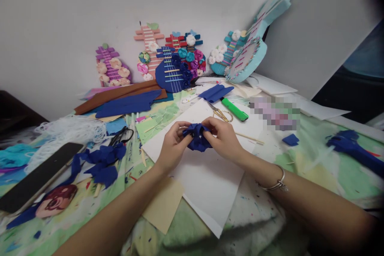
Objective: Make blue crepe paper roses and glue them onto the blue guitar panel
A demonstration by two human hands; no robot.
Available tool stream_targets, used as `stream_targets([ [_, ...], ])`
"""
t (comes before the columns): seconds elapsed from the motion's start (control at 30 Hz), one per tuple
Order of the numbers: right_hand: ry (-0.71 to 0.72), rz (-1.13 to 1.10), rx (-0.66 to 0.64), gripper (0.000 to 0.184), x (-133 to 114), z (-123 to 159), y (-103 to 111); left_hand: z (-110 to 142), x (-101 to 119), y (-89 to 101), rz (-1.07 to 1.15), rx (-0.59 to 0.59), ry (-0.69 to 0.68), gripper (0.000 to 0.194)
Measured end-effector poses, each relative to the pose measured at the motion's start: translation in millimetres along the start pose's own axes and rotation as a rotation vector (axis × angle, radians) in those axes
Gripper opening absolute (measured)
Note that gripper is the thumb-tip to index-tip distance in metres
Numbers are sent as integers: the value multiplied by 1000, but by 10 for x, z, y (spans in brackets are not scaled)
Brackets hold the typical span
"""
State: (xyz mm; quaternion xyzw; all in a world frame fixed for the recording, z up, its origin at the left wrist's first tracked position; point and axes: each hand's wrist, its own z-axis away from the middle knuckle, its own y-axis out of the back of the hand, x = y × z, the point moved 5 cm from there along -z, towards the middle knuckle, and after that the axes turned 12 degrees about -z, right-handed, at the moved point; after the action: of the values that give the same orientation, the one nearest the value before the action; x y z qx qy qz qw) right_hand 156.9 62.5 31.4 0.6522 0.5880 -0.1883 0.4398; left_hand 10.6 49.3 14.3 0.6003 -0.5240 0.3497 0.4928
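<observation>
Both hands pinch a dark blue crepe paper flower [198, 140] above a sheet of white paper [210, 180]. My left hand [175, 144] closes on its left edge, thumb at the front. On the opposite edge, my right hand [223, 136] grips with thumb and bent fingers. The flower's petals look ruffled around a small centre. Just beyond the hands lie gold-handled scissors [223, 115] and a green box cutter [235, 110]. A thin wooden stick [249, 139] rests right of my right hand. A folded blue crepe paper piece [216, 93] sits farther back.
Decorated paper guitars, including a blue one [169, 74] and a large turquoise one [249, 54], lean along the wall. At left are a phone [39, 176], white shredded strands [72, 132] and blue scraps [103, 164]. A blue roll [357, 150] lies at right.
</observation>
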Motion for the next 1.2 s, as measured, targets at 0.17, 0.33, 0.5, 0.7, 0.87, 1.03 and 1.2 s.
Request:
stream_targets([
  [0.17,-133,-158,5,13,105,-6,-18,-5,-31,9,-15,15,2,22],
  [0.33,-181,-263,-15,12,161,0,-51,-16,-21,46,-96,59,-54,15],
  [0.5,-172,-352,-41,10,124,16,-78,-34,-28,94,-127,97,-50,10],
  [0.7,-75,-307,-56,11,33,30,-71,-17,-13,104,-75,135,-27,17],
  [0.87,2,-200,-26,13,-38,33,-38,40,102,72,-44,43,-95,27],
  [1.03,25,-213,-10,15,-54,39,-29,57,150,72,-154,49,-210,21],
  [1.2,-2,-274,12,12,-25,39,-21,43,124,115,-236,157,-230,11],
])
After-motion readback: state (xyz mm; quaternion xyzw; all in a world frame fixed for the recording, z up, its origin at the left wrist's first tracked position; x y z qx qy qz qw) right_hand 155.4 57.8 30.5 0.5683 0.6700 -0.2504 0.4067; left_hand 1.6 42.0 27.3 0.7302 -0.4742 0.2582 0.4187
